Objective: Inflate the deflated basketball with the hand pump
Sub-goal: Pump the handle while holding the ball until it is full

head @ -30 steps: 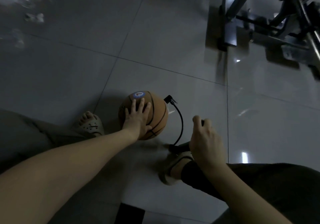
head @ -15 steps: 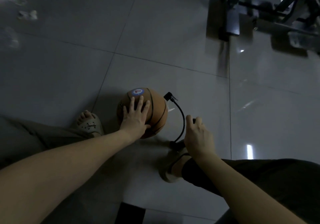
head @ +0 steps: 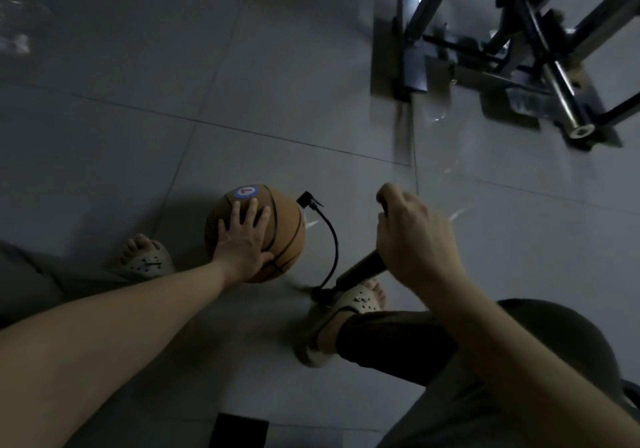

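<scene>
An orange basketball point(head: 287, 233) with a round blue and white logo sits on the grey tiled floor. My left hand point(head: 244, 241) lies flat on top of it, fingers spread. A black hose point(head: 331, 239) curves from a black nozzle point(head: 306, 201) at the ball's right side down to the black hand pump point(head: 360, 269). The pump stands tilted, its base beside my right foot. My right hand point(head: 414, 236) grips the pump handle from above; the handle itself is mostly hidden under the fingers.
My two feet in pale clogs point(head: 149, 260) point(head: 349, 305) flank the ball and pump. A dark metal frame with bars point(head: 519, 49) stands on the floor at the upper right. A flat black object point(head: 240, 430) lies at the bottom edge.
My right hand has risen with the pump handle, so the black barrel now shows below it. My left hand stays on the ball.
</scene>
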The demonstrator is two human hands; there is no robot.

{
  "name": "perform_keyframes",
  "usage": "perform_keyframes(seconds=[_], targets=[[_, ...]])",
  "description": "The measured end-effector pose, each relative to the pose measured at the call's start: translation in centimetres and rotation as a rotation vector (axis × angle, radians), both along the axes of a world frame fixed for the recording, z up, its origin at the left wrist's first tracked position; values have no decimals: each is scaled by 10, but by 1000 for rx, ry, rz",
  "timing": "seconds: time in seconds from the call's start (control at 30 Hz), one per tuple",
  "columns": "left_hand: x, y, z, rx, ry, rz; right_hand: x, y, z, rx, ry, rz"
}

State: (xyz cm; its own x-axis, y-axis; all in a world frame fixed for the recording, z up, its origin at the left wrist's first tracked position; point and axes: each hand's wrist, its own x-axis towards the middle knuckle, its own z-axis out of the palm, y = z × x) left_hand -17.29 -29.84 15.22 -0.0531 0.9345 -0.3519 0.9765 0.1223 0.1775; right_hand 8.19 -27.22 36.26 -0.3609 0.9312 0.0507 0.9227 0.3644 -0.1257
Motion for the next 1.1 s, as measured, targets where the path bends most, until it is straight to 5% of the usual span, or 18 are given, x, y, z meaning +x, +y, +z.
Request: perform_keyframes(seconds=[0.63, 0.8, 1.1], targets=[[7, -3, -13, 52, 93, -63, -14, -20, -148, -230, -106, -42], [8, -1, -8, 11, 107, -60, -15, -17, -126, -282, -83, -33], [8, 1, -6, 14, 115, -56, -7, 6, 3, -86, -37, -78]])
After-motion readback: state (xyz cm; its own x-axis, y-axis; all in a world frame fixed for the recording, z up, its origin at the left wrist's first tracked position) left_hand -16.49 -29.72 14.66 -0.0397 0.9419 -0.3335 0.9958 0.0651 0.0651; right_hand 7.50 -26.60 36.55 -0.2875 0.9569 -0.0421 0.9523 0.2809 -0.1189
